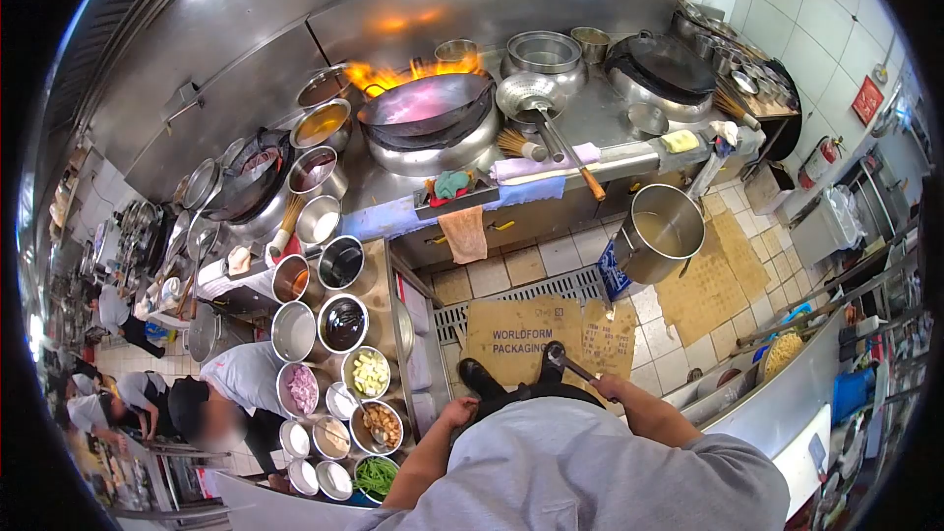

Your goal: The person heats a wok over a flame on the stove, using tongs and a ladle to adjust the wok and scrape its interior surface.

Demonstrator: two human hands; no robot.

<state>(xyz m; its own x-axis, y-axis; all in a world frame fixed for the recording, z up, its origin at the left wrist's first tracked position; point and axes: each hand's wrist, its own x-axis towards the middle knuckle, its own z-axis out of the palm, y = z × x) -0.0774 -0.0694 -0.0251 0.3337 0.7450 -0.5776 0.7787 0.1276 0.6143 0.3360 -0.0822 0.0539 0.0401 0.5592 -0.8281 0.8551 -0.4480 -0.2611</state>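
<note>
At my right side, my right hand (610, 387) is closed around the handle of a metal ladle (567, 358), whose bowl hangs over my shoe. Down by my waist on the left, my left hand (458, 412) has its fingers curled in; whether it holds anything is hidden. In front of me a black wok (426, 105) sits on the stove with flames rising behind its rim. A perforated strainer (529, 94) rests on the stove to its right.
Bowls of ingredients, such as green vegetables (376, 477), line the left counter. A large pot (663, 233) stands at the front right. Flattened cardboard (521, 325) covers the floor under my feet. A co-worker (236, 383) bends at the left.
</note>
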